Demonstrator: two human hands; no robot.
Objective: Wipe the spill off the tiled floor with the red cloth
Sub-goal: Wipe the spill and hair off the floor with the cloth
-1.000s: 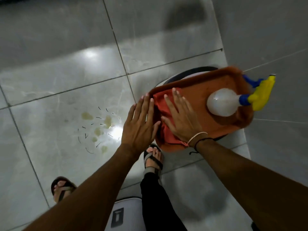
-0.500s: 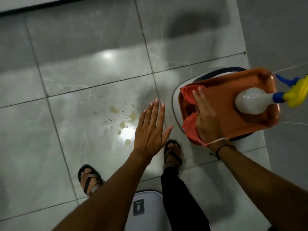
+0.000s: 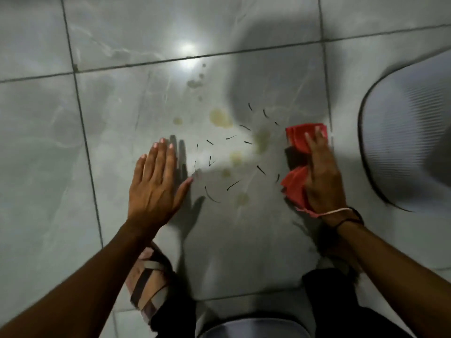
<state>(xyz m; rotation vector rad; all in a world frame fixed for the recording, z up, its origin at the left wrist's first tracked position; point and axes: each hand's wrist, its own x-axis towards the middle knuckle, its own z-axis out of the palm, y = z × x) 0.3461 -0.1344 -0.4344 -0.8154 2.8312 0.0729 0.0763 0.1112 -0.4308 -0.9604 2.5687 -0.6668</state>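
The spill (image 3: 220,118) is a scatter of yellowish blotches and thin dark strands on the grey tiled floor (image 3: 73,167), in the middle of the head view. My right hand (image 3: 322,174) presses the crumpled red cloth (image 3: 299,137) down on the floor at the spill's right edge. The cloth sticks out beyond my fingertips and beside my palm. My left hand (image 3: 156,186) hovers flat with fingers spread, just left of the spill, holding nothing.
A white ribbed stool top (image 3: 410,147) with a dark rim stands at the right, close to my right hand. My sandalled foot (image 3: 148,286) is on the floor below my left hand. A lamp glare (image 3: 186,48) shines on the tiles above the spill.
My right hand took the red cloth off the orange tray and brought it down to the floor by the spill. The view dropped closer to the floor; tray and spray bottle left the frame.
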